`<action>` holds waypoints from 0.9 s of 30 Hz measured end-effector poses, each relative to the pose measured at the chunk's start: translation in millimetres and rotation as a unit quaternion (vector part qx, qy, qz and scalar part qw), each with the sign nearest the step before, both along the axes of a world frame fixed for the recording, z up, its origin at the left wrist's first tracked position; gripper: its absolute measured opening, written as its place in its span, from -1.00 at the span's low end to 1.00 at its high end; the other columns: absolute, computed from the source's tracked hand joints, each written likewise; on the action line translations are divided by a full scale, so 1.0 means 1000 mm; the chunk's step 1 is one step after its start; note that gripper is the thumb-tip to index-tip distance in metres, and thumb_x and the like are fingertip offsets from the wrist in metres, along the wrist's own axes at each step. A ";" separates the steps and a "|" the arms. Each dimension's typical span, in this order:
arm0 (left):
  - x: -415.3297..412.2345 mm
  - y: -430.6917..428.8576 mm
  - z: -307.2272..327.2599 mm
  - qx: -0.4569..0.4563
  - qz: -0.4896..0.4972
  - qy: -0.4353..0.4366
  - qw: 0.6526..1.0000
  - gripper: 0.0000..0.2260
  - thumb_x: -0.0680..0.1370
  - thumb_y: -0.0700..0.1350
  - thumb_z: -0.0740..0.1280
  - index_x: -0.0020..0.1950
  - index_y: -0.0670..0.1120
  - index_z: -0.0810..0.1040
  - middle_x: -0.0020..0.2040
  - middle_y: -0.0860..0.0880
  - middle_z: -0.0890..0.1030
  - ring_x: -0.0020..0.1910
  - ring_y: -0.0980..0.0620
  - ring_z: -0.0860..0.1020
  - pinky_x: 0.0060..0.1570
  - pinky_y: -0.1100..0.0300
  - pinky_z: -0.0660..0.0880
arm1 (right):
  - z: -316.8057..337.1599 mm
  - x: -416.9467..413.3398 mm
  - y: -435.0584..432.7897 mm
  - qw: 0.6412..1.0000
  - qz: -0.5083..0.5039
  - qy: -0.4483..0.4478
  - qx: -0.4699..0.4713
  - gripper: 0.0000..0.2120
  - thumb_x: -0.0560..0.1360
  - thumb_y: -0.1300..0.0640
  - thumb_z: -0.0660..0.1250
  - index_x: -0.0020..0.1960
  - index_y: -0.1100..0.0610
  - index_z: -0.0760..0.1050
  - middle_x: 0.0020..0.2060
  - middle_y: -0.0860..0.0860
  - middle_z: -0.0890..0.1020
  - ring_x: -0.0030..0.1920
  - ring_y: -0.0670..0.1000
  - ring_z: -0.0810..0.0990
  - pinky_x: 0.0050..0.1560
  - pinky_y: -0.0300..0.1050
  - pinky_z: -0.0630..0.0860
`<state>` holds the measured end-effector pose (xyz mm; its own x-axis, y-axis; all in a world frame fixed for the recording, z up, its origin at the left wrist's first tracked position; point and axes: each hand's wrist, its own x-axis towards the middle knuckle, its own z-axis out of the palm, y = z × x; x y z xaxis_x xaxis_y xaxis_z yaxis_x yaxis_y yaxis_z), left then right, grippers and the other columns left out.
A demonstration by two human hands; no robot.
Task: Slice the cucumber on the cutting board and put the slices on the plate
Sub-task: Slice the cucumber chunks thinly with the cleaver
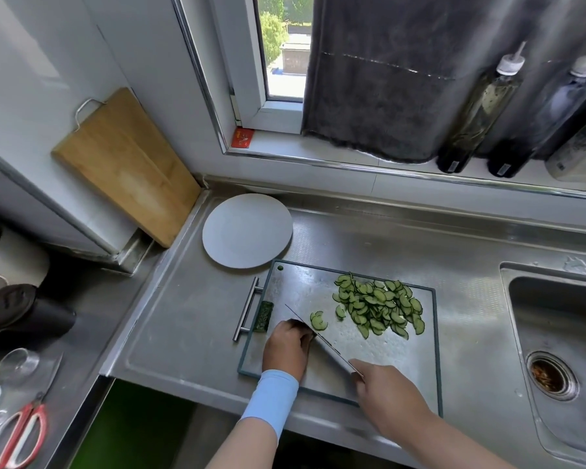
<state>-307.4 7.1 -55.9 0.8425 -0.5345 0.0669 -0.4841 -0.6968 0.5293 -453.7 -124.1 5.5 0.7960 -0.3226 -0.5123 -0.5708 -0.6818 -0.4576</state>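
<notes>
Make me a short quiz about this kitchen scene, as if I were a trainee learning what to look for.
1. True or false: the plate holds no cucumber slices.
2. Which hand grips the knife? A. left B. right C. neither
3. Fill in: the pile of slices lies on the ___.

Key:
1. True. The plate is bare.
2. B. The right hand grips it.
3. cutting board
</notes>
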 end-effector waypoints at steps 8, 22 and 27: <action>0.001 0.003 -0.019 -0.022 0.010 0.009 1.000 -0.86 0.28 -0.24 0.58 -0.28 -0.05 0.69 -0.30 0.01 0.58 -0.29 0.01 0.55 -0.35 0.28 0.46 | -0.002 0.039 0.008 1.000 -0.008 0.006 0.023 -0.80 0.51 0.21 0.11 -0.22 -0.01 0.39 -0.33 -0.03 0.54 -0.28 0.02 0.49 -0.36 -0.13 0.33; -0.002 0.003 -0.014 -0.012 0.030 0.026 0.999 -0.88 0.34 -0.22 0.53 -0.21 -0.02 0.70 -0.23 -0.01 0.61 -0.23 -0.02 0.57 -0.26 0.28 0.46 | 0.003 0.025 0.014 1.000 0.003 -0.015 -0.005 -0.85 0.54 0.17 0.11 -0.05 -0.01 0.43 -0.28 0.00 0.56 -0.26 0.03 0.50 -0.29 -0.10 0.39; -0.002 0.004 -0.009 -0.015 0.035 0.019 0.999 -0.86 0.35 -0.23 0.53 -0.19 0.00 0.70 -0.20 0.01 0.63 -0.21 0.01 0.58 -0.22 0.37 0.39 | 0.006 0.001 0.010 1.000 0.000 -0.014 -0.003 -0.84 0.56 0.15 0.10 -0.03 -0.01 0.44 -0.28 0.00 0.57 -0.26 0.04 0.50 -0.29 -0.09 0.40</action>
<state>-309.8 11.1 -64.5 0.8804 -0.4717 0.0496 -0.4137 -0.7125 0.5667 -453.2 -113.8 11.2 0.8102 -0.3252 -0.4877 -0.5576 -0.6842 -0.4701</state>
